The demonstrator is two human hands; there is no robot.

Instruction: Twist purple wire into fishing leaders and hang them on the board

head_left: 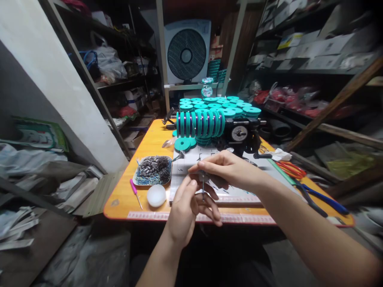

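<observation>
1. Thin strand (pixel 203 188): one, right of the tray (pixel 171 173), between both hands.
2. Right hand (pixel 226 169): fingers pinching the strand's upper end.
3. Left hand (pixel 185 203): fingers curled, parted — grip cannot be told.
4. Before the tray: one white dome (pixel 156 195), one magenta-handled tool (pixel 133 186).
5. Beyond the tray, rightward: one fan (pixel 186 56); teal spools (pixel 200 124), uncounted — label writing (pixel 206 91) illegible.

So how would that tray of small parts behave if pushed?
The tray would probably slide rather than tip, looking wide and low. Its heaped small parts look loose, so some might shift or spill.
</observation>
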